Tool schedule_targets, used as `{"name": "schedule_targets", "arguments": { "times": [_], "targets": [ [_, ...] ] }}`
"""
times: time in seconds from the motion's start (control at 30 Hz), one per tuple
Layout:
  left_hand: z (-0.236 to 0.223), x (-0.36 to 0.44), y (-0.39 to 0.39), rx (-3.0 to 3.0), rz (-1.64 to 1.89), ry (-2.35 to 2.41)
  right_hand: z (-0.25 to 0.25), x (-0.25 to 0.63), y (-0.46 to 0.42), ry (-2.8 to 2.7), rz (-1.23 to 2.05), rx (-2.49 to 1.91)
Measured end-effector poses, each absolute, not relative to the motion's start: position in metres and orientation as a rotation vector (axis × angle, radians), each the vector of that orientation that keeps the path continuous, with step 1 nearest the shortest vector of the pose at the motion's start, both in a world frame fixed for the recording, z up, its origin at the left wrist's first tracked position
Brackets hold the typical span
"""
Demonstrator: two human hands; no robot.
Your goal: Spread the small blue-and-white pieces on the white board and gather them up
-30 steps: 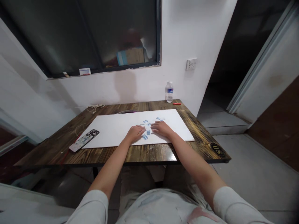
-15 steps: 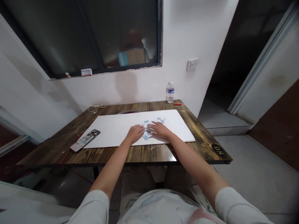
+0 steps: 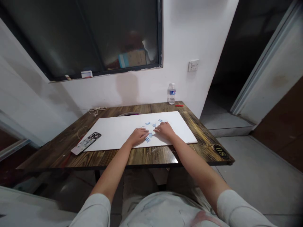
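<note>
While the left hand (image 3: 139,136) and right hand (image 3: 165,130) rest half-curled, any hold too small to tell, the blue pieces (image 3: 150,135) lie between and beyond them on the board (image 3: 115,130), where a careless finger sweep could scatter them.

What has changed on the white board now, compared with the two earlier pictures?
The right hand, which had just reached left, has drawn back to the right. A blue-striped piece near it shows again, slightly right of its first place. Any grip is unclear. The left hand, phone and bottle stayed in place.
</note>
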State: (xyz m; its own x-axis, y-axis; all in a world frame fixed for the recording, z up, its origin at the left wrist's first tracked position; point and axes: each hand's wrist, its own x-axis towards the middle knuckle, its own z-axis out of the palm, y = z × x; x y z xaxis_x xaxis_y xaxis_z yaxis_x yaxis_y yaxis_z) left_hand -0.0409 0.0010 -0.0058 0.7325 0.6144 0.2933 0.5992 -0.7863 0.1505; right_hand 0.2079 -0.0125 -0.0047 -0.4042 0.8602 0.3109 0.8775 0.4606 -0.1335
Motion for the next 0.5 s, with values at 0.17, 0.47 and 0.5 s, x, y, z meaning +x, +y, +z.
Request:
{"name": "schedule_targets", "arguments": {
  "times": [0.17,0.47,0.5],
  "targets": [
    [-0.004,-0.042,-0.001,2.893,0.571,0.952,-0.007,0.210,-0.011,-2.277,-0.037,-1.371],
    [-0.006,-0.049,0.005,2.811,0.642,0.917,-0.014,0.205,-0.009,-2.430,0.141,-1.026],
    [-0.007,-0.050,0.007,2.797,0.639,0.911,-0.012,0.206,-0.010,-2.421,0.133,-1.055]
  ]
}}
